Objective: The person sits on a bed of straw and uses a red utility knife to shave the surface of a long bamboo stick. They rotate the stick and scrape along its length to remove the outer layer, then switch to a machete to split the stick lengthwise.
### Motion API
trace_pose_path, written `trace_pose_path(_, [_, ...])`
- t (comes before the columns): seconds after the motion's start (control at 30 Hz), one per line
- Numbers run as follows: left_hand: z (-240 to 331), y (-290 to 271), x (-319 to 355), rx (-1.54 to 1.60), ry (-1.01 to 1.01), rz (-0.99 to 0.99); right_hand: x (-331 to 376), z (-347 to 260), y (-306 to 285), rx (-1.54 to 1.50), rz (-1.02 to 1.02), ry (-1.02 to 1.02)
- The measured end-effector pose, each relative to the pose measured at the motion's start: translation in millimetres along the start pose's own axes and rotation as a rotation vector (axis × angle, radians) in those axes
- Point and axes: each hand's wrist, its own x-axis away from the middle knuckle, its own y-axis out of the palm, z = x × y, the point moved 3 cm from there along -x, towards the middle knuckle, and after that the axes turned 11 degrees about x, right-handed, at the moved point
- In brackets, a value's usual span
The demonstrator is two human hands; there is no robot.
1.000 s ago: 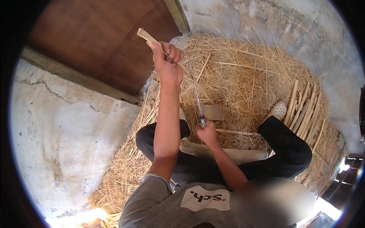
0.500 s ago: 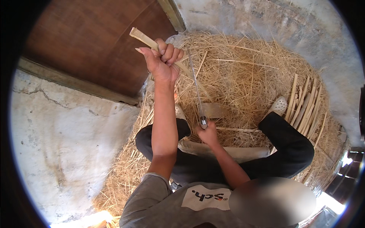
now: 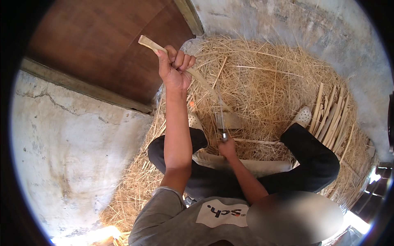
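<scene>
My left hand (image 3: 175, 67) is raised and closed around a long pale bamboo strip (image 3: 150, 43) that slants down to the right toward a small wooden block (image 3: 230, 120) lying on the straw. My right hand (image 3: 227, 147) sits low between my knees and grips a knife (image 3: 222, 119) by its handle, the blade pointing up against the strip. I am seated with dark-trousered legs spread; pale shoes (image 3: 303, 116) show at each side.
A deep pile of straw-like shavings (image 3: 262, 78) covers the floor ahead. A bundle of split bamboo slats (image 3: 332, 119) lies at the right. A brown wooden door (image 3: 94, 49) and cracked concrete wall (image 3: 69, 143) stand at the left.
My left hand has pulled the bamboo strip slightly up and left. The right hand with the knife has stayed nearly in place.
</scene>
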Motion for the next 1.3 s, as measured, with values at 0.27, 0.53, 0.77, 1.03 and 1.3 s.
trace_pose_path(0.27, [6,-6,5,0.044,0.031,0.061,38,-76,-31,0.016,0.075,-0.228])
trace_pose_path(0.53, [7,1,-3,0.03,0.068,0.061,7,-9,-24,0.145,-0.007,-0.028])
trace_pose_path(0.77, [-1,8,7,-0.005,0.025,0.055,18,-9,-12,0.101,0.084,-0.14])
trace_pose_path(1.03, [8,-2,9,-0.015,0.062,0.098,40,-55,-30,0.076,0.117,-0.243])
trace_pose_path(1.3, [7,3,2,-0.044,0.107,0.081,-5,20,-20,0.155,0.017,-0.032])
